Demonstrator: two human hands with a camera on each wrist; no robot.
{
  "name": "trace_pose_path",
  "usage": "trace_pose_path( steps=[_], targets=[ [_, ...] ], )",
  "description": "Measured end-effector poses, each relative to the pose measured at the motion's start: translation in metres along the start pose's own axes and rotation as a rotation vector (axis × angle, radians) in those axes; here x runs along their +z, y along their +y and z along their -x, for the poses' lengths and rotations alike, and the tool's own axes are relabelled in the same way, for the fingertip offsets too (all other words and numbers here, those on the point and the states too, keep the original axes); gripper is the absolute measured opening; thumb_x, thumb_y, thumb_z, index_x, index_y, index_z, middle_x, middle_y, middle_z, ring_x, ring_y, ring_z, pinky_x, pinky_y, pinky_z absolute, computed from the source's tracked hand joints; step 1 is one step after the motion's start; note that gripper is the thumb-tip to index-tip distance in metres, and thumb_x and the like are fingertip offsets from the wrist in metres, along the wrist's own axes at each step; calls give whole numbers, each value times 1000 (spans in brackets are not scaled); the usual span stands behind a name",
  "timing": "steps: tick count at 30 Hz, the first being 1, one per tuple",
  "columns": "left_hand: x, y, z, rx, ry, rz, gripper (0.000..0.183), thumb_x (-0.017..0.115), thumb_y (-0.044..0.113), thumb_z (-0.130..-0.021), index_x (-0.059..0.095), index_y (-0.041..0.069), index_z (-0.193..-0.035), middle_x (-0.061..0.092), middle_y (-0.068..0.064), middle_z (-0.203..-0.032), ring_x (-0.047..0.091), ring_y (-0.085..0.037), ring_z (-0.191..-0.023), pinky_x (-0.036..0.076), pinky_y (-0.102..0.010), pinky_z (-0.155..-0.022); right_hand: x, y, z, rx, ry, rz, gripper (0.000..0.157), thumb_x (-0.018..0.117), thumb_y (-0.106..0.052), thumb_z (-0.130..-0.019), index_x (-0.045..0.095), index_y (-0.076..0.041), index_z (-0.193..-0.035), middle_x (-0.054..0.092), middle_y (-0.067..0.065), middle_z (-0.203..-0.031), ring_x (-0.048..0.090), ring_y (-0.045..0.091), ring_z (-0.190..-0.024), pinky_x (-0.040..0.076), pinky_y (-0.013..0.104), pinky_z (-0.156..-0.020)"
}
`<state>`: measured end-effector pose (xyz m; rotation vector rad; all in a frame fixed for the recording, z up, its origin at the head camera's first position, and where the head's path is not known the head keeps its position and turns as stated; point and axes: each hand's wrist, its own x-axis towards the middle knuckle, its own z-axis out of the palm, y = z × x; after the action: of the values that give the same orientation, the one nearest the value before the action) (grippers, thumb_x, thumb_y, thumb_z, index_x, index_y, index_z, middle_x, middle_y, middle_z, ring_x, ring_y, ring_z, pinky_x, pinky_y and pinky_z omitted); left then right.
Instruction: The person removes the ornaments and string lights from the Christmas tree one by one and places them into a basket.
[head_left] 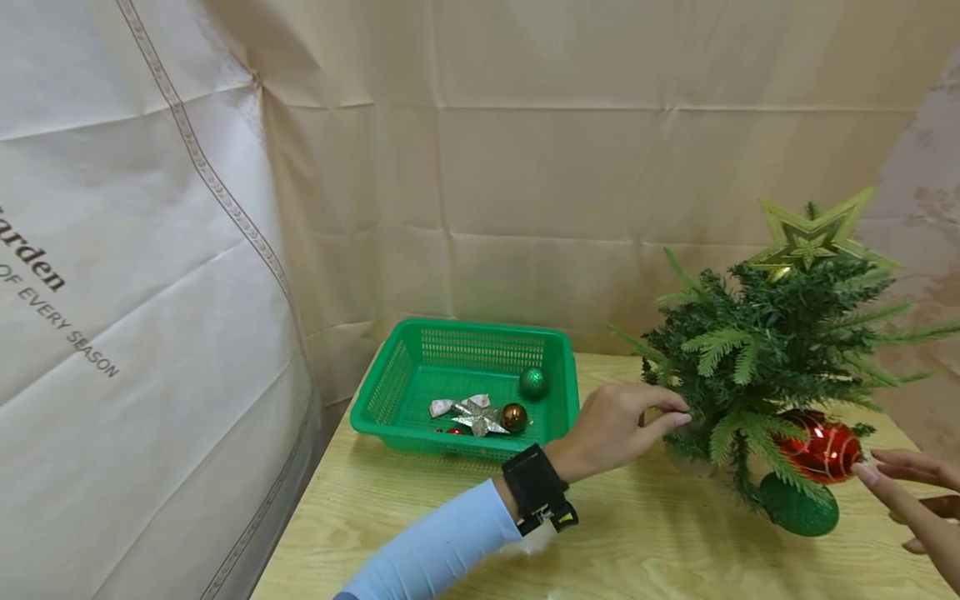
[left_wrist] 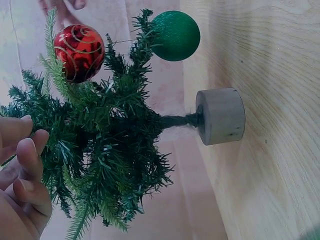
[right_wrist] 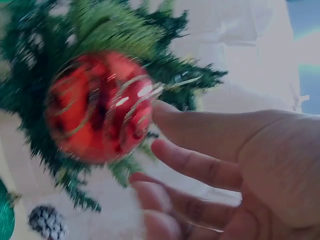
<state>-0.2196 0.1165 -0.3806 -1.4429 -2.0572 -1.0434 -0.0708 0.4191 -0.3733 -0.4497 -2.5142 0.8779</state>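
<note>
1. Worktop (head_left: pixel 341 504), under the tree (head_left: pixel 780 350): best keep the tree planted there.
2. Left hand (head_left: pixel 603 429): fingers pinch the tree's left edge; a light hold should do.
3. Right hand (head_left: pixel 918 492), right of the tree: thumb at the red ball (head_left: pixel 827 452); whether its fingers grip, I cannot tell.
4. Red ball, low on the tree's right (glossy, perhaps slippery): steady it until it hangs freely.

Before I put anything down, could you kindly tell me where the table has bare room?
The table is bare in front of the basket, left of the blue sleeve, and again right of that sleeve, before the tree. It is crowded around the tree: left hand, right hand and red ball.
</note>
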Motion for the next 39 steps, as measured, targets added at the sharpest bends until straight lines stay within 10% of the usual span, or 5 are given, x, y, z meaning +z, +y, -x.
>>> trace_pose_path(
  steps=[1,4,8,17,39],
  targets=[
    [0,0,1,-3,0,-2,15,69,19,-102,77,13,-113,77,1,-101,37,4,-52,25,-12,-52,-3,-3,-2,-38,7,11,52,61,-21,-106,48,11,-145,52,50,-118,58,6,-48,47,26,-40],
    [2,-1,2,-7,2,-9,14,69,19,-102,77,14,-113,76,2,-100,36,4,-52,24,-12,-52,-7,-11,-7,-185,44,-50,48,61,-15,-106,51,-4,-151,70,11,-115,46,2,-41,38,23,-38],
    [3,1,4,-9,-2,-5,14,69,19,-102,77,14,-112,76,2,-99,36,4,-52,25,-11,-53,-1,-23,-11,-270,95,-171,44,66,-8,-102,68,-41,-132,46,-31,-96,38,7,-49,29,27,-39],
    [8,2,7,-17,-17,-9,16,68,23,-102,77,13,-112,76,2,-101,35,5,-51,23,-11,-51,2,-33,-13,-187,82,-253,51,63,-6,-103,64,-57,-101,47,-23,-92,35,9,-63,26,28,-44],
    [7,1,8,-26,-25,-18,17,67,24,-103,77,15,-114,76,3,-103,32,4,-49,21,-13,-49,-13,-54,-27,-258,274,-255,50,60,-8,-104,57,-56,-92,50,-37,-70,38,-6,-52,27,19,-41]
  ],
)
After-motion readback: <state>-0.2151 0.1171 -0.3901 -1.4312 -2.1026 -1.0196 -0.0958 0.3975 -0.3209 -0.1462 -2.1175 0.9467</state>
